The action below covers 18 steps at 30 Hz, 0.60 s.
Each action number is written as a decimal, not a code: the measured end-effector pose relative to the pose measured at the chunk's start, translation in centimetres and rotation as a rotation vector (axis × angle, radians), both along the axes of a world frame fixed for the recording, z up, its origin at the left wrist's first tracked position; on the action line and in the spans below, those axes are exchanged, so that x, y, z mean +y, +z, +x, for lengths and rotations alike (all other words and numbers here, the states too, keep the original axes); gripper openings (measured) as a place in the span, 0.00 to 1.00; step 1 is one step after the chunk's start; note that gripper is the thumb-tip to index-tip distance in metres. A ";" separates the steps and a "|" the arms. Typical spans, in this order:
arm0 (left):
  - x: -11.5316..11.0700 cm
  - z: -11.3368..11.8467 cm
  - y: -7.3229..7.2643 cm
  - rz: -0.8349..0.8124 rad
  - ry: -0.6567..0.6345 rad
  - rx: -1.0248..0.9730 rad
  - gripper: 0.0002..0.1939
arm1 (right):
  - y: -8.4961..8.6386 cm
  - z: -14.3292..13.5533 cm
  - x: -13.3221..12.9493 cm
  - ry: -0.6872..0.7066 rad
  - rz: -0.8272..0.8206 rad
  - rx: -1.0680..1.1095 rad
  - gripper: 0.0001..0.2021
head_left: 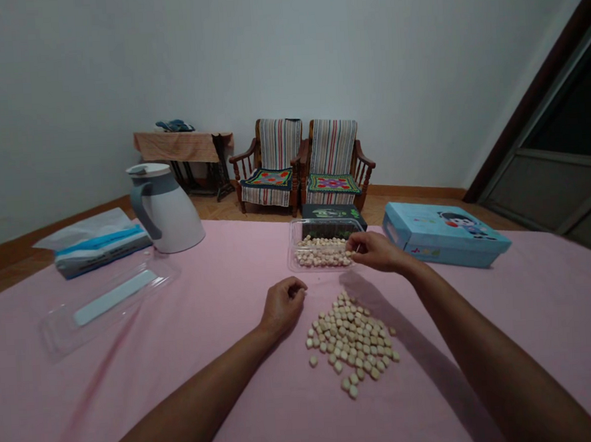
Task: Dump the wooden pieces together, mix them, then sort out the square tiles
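On pink cloth (219, 279), pale cubes (320, 258) are being held by a clear plastic box (291, 240); right fingers (356, 238) are being narrowed, left fingers (296, 283) curled, their grip obscured.

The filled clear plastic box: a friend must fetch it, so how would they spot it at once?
Find the pink-covered table, then its far side, between the white jug and the blue box. There the clear plastic box sits just in front of a black box, by the right hand. Unlike those opaque boxes, it is see-through and holds many small pale pieces.
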<state>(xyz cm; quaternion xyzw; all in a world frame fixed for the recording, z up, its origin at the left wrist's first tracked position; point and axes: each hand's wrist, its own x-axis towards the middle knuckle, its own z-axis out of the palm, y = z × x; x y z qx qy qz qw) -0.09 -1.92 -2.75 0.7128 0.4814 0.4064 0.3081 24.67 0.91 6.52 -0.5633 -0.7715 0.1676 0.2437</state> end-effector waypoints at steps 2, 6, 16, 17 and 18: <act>-0.1 0.0 0.1 0.006 -0.006 0.003 0.06 | 0.1 -0.3 0.9 -0.102 0.110 -0.019 0.06; -0.2 0.0 0.3 0.008 -0.003 0.021 0.06 | -0.7 -0.3 2.9 -0.302 0.254 0.024 0.11; 0.0 -0.1 0.0 0.016 -0.007 0.039 0.06 | -2.9 1.0 1.4 -0.271 0.210 0.220 0.08; 0.0 0.0 0.0 0.018 -0.010 0.043 0.07 | -3.2 1.0 0.7 -0.183 0.119 0.214 0.07; 0.0 0.0 0.0 0.020 -0.011 0.047 0.07 | -3.7 1.0 -0.1 -0.094 0.027 0.193 0.06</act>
